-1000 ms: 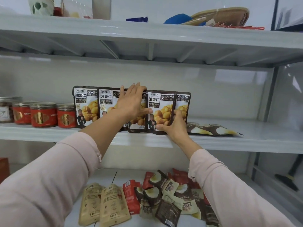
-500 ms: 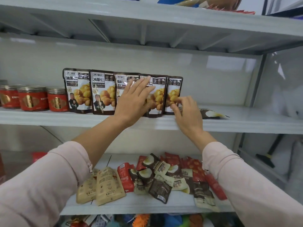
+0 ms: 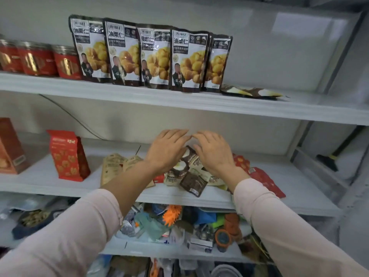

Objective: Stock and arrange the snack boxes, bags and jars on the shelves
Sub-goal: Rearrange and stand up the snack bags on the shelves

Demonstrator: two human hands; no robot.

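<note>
Left hand (image 3: 166, 150), right hand (image 3: 214, 152) both slack, empty. Bag pile (image 3: 192, 181) just under the palms, equally near.

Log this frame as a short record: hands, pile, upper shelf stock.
packet pile: small brown-and-white packets heaped on the middle shelf
left hand: open, fingers spread over the pile
right hand: open, beside the left, over the same pile
chestnut bags: five upright in a row on the upper shelf
red jars: left of the bags
flat packet: lying right of the row
red bag: upright, left of the pile
</note>
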